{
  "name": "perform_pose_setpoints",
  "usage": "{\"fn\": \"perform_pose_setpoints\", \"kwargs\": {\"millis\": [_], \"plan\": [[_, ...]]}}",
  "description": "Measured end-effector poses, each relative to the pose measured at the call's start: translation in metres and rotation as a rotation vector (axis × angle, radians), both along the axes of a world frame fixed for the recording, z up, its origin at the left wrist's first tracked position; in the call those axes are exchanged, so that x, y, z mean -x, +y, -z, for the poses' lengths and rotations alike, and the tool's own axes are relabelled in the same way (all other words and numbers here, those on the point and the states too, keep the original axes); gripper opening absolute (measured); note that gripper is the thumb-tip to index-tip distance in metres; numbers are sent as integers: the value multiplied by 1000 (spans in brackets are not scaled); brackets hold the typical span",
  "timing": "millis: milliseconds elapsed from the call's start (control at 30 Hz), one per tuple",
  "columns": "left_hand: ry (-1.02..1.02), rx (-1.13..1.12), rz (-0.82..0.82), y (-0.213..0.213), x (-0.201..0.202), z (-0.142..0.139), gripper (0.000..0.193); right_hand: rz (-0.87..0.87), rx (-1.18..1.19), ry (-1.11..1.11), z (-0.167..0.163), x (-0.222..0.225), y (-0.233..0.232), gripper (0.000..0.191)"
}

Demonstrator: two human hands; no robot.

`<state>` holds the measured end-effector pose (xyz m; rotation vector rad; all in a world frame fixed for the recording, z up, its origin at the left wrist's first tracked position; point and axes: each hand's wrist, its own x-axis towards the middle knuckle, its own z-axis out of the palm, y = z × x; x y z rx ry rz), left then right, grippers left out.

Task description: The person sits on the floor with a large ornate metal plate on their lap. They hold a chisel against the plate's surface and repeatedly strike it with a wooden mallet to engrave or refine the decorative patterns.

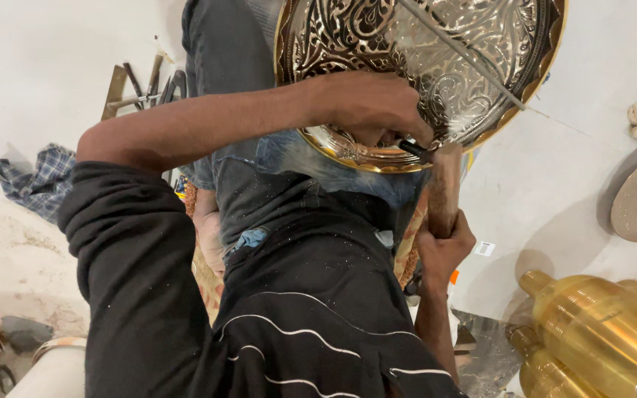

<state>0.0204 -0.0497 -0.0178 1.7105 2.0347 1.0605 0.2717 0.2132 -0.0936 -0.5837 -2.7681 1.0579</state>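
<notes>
My left hand (374, 107) pinches a chisel (416, 151) against the tray (481, 44) rim; right hand (444, 247) fists the mallet (445, 188) (a glancing blow could hit knuckles).

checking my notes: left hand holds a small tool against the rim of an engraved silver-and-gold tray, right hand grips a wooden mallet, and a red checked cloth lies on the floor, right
Not quite: the checked cloth on the floor is blue, not red, as the head view shows. The rest stands: the left hand holds a small tool at the engraved tray rim, and the right hand grips the wooden mallet.
</notes>
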Motion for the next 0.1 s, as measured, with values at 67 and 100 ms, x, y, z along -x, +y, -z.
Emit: {"fn": "perform_pose_setpoints", "kwargs": {"millis": [67,100], "plan": [[10,2,25,2,5,12,36,96,128,74,10,-1,3,19],[20,-2,34,13,14,16,36,150,187,121,19,3,3,16]]}}
